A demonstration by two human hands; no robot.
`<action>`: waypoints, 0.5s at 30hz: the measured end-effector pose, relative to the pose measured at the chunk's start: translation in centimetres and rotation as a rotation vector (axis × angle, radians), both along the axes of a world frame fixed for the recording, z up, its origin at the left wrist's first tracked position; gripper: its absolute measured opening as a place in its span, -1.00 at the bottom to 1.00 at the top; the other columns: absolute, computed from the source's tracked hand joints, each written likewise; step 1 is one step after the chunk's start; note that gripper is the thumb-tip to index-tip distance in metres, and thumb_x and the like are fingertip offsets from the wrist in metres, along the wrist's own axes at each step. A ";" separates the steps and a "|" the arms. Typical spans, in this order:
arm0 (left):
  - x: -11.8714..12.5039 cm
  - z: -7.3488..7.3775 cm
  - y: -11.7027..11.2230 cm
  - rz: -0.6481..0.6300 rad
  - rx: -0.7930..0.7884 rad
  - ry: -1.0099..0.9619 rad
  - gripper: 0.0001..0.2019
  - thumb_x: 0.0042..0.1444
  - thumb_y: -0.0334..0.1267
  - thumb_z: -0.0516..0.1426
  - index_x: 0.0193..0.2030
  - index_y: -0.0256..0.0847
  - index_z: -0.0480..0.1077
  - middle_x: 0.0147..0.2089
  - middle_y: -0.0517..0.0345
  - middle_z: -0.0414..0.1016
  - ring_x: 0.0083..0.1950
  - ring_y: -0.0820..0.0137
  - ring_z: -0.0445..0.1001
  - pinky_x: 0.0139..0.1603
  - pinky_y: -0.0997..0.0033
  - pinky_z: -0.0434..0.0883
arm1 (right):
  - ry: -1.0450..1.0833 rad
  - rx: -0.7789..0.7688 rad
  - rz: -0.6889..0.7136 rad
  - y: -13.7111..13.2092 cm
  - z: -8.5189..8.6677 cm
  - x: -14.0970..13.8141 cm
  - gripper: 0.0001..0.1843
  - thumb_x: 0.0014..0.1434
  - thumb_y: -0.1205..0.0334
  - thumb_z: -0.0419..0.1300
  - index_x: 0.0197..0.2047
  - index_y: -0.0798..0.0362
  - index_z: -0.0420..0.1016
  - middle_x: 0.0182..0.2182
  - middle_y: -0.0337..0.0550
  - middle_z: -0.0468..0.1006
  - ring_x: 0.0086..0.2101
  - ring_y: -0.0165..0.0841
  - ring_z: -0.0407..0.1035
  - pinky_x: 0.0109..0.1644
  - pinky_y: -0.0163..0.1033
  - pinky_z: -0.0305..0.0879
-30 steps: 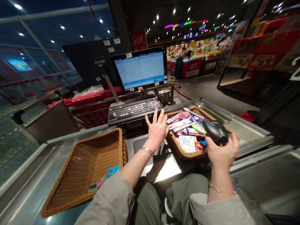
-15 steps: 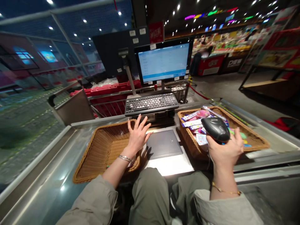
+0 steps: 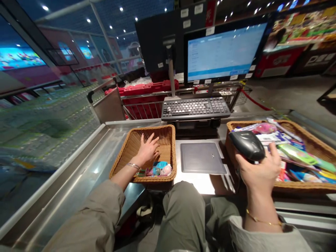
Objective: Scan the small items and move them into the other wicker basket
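My left hand [image 3: 147,149] is inside the left wicker basket [image 3: 128,144], fingers spread and flat, holding nothing. Just below it in the basket lies a packaged toy in blue and pink [image 3: 159,169]. My right hand [image 3: 258,170] grips a black barcode scanner [image 3: 247,144], raised over the near left corner of the right wicker basket [image 3: 312,141]. That basket is full of several colourful packaged items [image 3: 294,150].
A flat scanner plate [image 3: 201,158] lies between the baskets on the steel counter [image 3: 76,178]. Behind it sit a keyboard [image 3: 194,107] and a lit monitor [image 3: 225,51]. Red shopping baskets [image 3: 147,89] and a wire trolley stand beyond. My knees are below the counter edge.
My left hand swung left from beside the right basket, across the plate, into the left basket. The head turned left. My right hand kept hold of the scanner.
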State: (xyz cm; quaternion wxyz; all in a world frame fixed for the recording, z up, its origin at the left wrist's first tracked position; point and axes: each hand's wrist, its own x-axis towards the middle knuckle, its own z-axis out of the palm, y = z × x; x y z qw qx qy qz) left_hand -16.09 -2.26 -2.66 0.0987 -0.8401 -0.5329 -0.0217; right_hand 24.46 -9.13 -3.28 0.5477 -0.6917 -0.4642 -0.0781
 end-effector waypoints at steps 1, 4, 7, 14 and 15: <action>-0.4 -0.3 0.2 -0.009 -0.049 0.021 -0.72 0.14 -0.18 0.31 0.01 -0.04 0.59 0.43 -0.09 0.37 0.57 -0.11 0.03 0.41 -0.63 -0.35 | -0.001 -0.003 0.015 0.0 0.0 -0.3 -0.34 -0.08 -0.14 0.30 0.00 0.14 0.62 0.14 0.28 0.52 0.31 0.13 0.25 0.40 0.24 0.13; -0.8 -1.3 0.8 -0.035 -0.175 0.072 -0.74 0.05 -0.15 0.37 -0.09 -0.06 0.62 0.43 -0.11 0.36 0.57 -0.15 0.01 0.38 -0.64 -0.38 | -0.027 -0.010 0.070 0.1 0.1 -1.0 -0.38 -0.04 -0.13 0.29 -0.02 0.13 0.62 0.05 0.25 0.58 0.33 0.12 0.22 0.40 0.22 0.14; -0.7 -2.6 1.4 -0.064 -0.282 0.115 -0.71 0.00 -0.08 0.40 -0.12 -0.03 0.63 0.41 -0.09 0.38 0.57 -0.15 0.02 0.36 -0.65 -0.42 | -0.060 -0.003 0.117 0.2 0.1 -1.5 -0.47 0.00 -0.08 0.29 -0.05 0.09 0.62 0.00 0.19 0.61 0.34 0.10 0.21 0.41 0.22 0.12; 0.0 -5.5 2.0 -0.146 -0.461 0.271 -0.60 0.01 0.06 0.37 -0.04 -0.02 0.62 0.41 -0.02 0.39 0.57 -0.14 0.00 0.42 -0.56 -0.48 | -0.035 0.008 0.113 0.3 0.0 -1.9 -0.43 -0.06 -0.15 0.30 -0.08 0.07 0.63 0.02 0.14 0.59 0.31 0.15 0.25 0.38 0.32 0.15; 0.0 -5.7 2.1 -0.164 -0.444 0.277 -0.60 0.00 0.02 0.39 -0.02 -0.02 0.62 0.40 -0.01 0.42 0.56 -0.13 0.03 0.43 -0.54 -0.48 | -0.036 0.005 0.112 0.3 0.0 -1.9 -0.42 -0.05 -0.17 0.29 -0.07 0.08 0.64 0.03 0.15 0.59 0.31 0.15 0.25 0.38 0.32 0.16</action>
